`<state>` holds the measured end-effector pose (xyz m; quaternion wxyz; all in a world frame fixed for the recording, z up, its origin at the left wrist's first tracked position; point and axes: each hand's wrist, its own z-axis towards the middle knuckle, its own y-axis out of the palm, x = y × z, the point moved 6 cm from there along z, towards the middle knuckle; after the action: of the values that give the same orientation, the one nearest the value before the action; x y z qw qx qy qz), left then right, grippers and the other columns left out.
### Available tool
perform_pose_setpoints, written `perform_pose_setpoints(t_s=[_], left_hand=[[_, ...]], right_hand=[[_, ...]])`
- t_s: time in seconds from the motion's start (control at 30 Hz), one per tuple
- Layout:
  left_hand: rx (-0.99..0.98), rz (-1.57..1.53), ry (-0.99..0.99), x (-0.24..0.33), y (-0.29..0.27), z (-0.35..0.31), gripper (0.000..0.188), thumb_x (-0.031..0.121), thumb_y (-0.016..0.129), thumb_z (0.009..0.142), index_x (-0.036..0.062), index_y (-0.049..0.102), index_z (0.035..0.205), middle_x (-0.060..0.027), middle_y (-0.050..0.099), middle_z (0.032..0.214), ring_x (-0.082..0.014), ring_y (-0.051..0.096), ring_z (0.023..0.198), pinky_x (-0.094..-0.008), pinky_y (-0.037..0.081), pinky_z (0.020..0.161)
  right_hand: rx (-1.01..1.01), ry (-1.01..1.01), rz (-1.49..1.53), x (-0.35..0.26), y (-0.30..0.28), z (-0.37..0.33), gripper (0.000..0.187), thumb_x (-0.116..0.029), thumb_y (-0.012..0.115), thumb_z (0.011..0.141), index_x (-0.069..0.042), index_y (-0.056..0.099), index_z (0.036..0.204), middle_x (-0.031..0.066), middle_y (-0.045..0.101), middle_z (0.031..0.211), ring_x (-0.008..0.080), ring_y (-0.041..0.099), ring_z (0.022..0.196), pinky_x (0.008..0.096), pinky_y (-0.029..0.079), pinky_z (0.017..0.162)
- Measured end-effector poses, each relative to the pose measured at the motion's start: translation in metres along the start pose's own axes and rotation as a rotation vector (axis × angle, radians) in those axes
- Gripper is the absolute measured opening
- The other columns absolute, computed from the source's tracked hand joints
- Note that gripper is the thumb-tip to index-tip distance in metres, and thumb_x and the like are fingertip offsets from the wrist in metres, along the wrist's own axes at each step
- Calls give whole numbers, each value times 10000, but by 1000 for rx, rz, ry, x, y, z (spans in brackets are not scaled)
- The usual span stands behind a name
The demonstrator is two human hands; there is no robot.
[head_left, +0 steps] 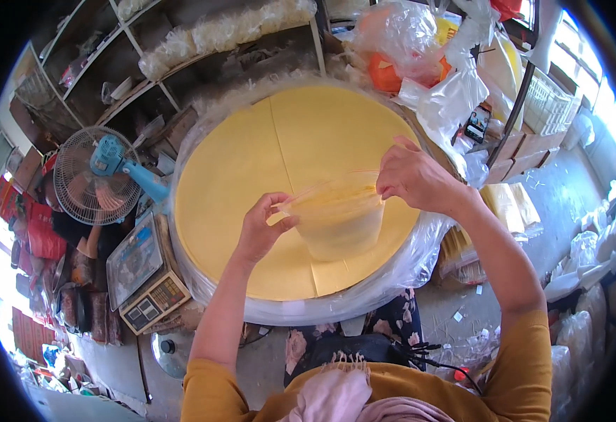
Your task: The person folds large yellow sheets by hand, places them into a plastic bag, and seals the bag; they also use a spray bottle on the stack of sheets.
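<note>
Over a large round yellow tabletop [230,176], I hold a translucent plastic bag [341,232] by its upper edge. My left hand [260,224] pinches the left corner, thumb and fingers closed on it. At the right corner, higher up, my right hand [415,176] grips the edge with bent fingers. The bag hangs between both hands, its lower part looking whitish and its top yellowish. What is inside, if anything, I cannot make out. Clear plastic film [406,260] wraps the table's rim.
On the left stand a blue fan [107,158] and a weighing scale [146,281]. Shelves [146,49] with bagged goods line the back. At the right are plastic bags [448,91], a phone [477,124], a white crate [547,102] and packs of yellow sheets [508,204].
</note>
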<state>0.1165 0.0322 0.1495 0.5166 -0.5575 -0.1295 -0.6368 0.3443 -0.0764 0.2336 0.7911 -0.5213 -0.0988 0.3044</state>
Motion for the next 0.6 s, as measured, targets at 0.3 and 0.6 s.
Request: perform_pose_setpoints(t_s=[0.3, 0.6], left_hand=[[229, -405, -84, -14, -12, -3, 193, 60, 714, 751, 34, 588, 894, -26, 594, 888, -110, 557, 816, -233, 450, 726], [41, -530, -75, -16, 43, -15, 836, 115, 811, 631, 52, 323, 1307, -85, 430, 1269, -209, 422, 1193, -325, 368, 998]], right_hand=[[67, 11, 54, -3, -6, -7, 47, -101, 655, 709, -97, 609, 700, -22, 611, 705, 174, 532, 823, 341, 346, 885], [242, 33, 60, -9, 10, 34, 195, -126, 671, 688, -86, 637, 875, 46, 619, 846, 207, 548, 918, 367, 371, 899]])
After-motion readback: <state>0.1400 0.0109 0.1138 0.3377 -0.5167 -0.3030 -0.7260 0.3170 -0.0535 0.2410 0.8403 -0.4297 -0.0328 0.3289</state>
